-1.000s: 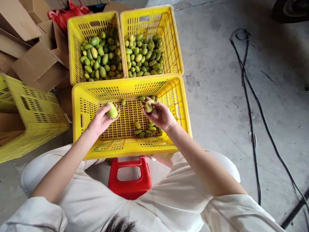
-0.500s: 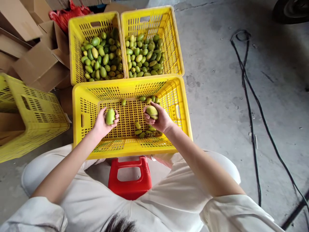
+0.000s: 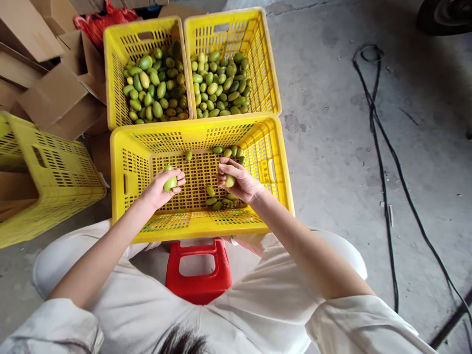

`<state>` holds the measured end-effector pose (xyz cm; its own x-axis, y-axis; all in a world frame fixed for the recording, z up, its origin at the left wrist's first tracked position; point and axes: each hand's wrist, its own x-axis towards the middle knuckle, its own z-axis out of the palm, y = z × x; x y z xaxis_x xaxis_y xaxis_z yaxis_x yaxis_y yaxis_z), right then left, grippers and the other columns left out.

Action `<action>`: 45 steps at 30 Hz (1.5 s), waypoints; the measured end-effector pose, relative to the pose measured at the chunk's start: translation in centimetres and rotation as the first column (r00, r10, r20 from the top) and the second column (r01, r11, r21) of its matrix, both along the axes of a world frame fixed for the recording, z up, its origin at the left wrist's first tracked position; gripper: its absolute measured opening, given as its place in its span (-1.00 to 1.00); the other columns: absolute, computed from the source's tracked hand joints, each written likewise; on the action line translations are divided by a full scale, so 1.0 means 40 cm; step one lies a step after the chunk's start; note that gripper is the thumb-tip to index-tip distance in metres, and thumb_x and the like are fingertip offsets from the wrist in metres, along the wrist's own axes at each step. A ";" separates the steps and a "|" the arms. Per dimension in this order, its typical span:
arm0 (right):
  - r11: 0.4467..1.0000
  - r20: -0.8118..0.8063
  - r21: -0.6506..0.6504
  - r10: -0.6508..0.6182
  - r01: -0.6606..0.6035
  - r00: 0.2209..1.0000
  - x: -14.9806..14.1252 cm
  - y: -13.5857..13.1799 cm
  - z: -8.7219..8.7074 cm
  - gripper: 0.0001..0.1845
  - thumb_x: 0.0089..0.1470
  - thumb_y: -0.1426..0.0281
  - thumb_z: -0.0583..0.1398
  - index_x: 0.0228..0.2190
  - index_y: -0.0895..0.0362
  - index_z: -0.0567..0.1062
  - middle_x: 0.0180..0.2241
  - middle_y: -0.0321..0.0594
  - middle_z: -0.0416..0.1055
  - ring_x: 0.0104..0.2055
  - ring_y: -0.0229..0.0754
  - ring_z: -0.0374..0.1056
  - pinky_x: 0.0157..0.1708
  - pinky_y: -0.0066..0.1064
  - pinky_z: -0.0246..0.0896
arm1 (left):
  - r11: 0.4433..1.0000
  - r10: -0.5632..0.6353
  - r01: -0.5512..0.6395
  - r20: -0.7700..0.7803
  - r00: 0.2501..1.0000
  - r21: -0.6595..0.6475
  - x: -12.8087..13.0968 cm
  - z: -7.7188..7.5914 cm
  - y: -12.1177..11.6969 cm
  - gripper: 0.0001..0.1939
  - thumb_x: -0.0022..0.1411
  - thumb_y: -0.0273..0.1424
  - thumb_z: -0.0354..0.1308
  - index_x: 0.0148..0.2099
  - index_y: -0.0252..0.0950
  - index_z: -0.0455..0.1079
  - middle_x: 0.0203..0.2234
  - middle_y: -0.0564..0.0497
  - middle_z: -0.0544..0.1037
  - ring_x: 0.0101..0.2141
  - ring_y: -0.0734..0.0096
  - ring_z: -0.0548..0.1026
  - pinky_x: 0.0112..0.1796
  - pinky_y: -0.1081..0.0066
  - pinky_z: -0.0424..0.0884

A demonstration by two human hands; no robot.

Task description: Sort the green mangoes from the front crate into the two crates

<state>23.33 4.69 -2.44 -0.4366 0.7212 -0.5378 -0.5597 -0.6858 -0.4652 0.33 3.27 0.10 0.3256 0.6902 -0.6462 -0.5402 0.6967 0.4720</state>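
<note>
As the head camera looked down, the left hand (image 3: pixel 164 191) was over the left part of the front crate (image 3: pixel 202 228), its fingers curled round a light green fruit (image 3: pixel 170 184) that showed between the thumb and the fingertips. The right hand (image 3: pixel 241 182) was over the right part of the same crate, well apart from the left, its fingers bent in close and holding a yellowish-green fruit (image 3: pixel 229 181), partly covered by the hand. Both held fruits were above the crate floor. Down on that floor, a far cluster of small green fruits (image 3: pixel 227 153) lay beyond the right hand, a lone fruit (image 3: pixel 188 156) lay between the hands toward the far wall, and a near group (image 3: pixel 211 201) lay closer to the person, some of it hidden by the right hand and wrist. Behind stood two more yellow crates side by side, the rear left crate (image 3: pixel 110 78) and the rear right crate (image 3: pixel 272 64), each holding a heap of green and yellowish fruits. A red stool (image 3: pixel 199 290) stood between the person's legs.
</note>
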 end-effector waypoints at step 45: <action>0.993 -0.045 0.105 -0.057 0.061 0.997 0.004 0.003 0.039 -0.64 -0.15 0.50 0.36 -0.36 0.07 0.31 -0.48 -0.42 0.37 -0.51 -0.39 0.28 -0.48 -0.52 0.29 | 0.988 0.058 -0.043 -0.094 0.994 0.151 -0.014 -0.009 0.007 -0.74 0.00 -0.48 0.36 -0.31 -0.28 0.32 -0.59 0.17 0.37 -0.61 0.66 0.34 -0.61 0.65 0.23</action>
